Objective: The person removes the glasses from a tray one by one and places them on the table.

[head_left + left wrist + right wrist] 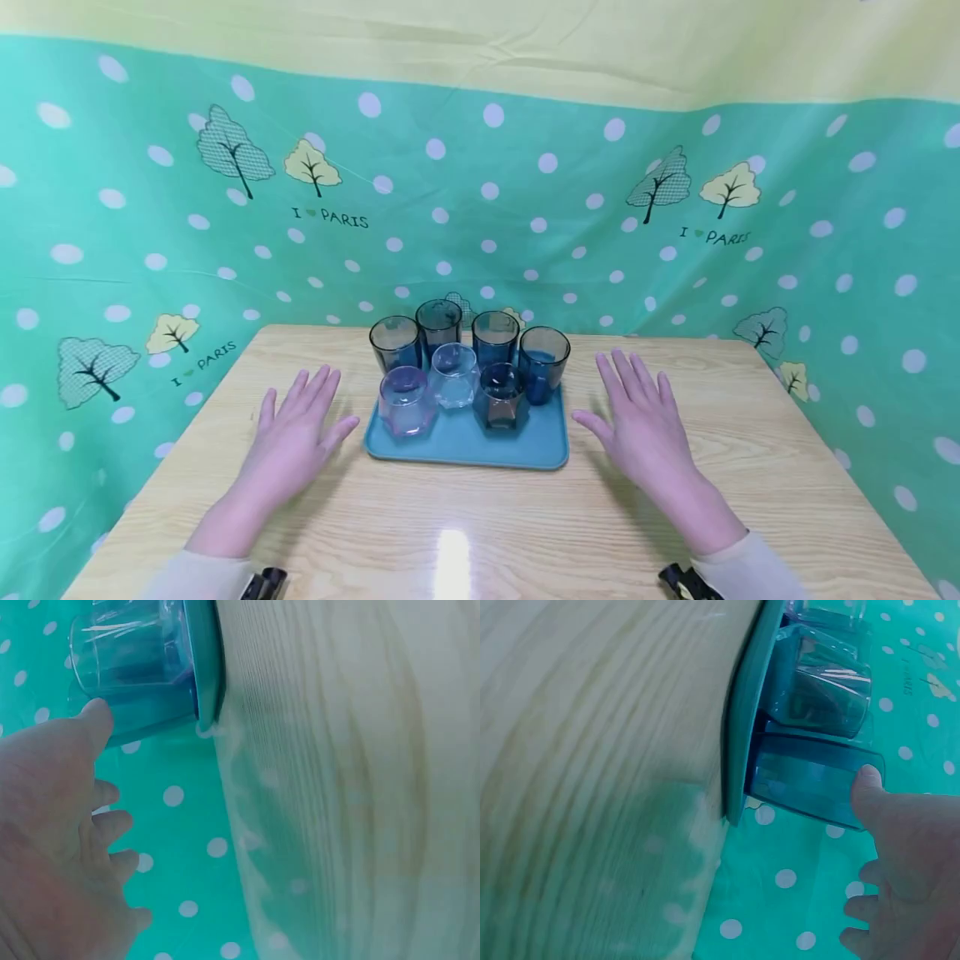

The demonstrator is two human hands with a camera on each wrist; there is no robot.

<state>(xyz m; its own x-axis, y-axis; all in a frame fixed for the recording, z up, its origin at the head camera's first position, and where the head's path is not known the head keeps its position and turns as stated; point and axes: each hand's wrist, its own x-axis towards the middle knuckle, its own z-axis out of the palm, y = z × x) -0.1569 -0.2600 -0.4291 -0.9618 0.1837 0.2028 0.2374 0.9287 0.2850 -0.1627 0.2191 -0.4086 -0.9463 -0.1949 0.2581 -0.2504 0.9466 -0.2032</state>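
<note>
A blue tray (465, 452) holds several glasses standing upright. Tall dark-blue glasses form the back group, among them a left one (395, 343) and a right one (544, 367). In front are three short glasses: a pinkish clear one (407, 402), a clear bluish one (454, 377) and a smoky grey one (501, 397). To the left of the tray is my left hand (296, 429), fingers spread, holding nothing. My right hand (645, 421) is to its right, likewise spread and holding nothing. In the head view both hands are apart from the tray and glasses.
Pale wood-grain tabletop (480, 533) lies under the tray. Behind and along the sides hangs a green dotted cloth (480, 192) with tree prints. A dark strap item shows at each sleeve.
</note>
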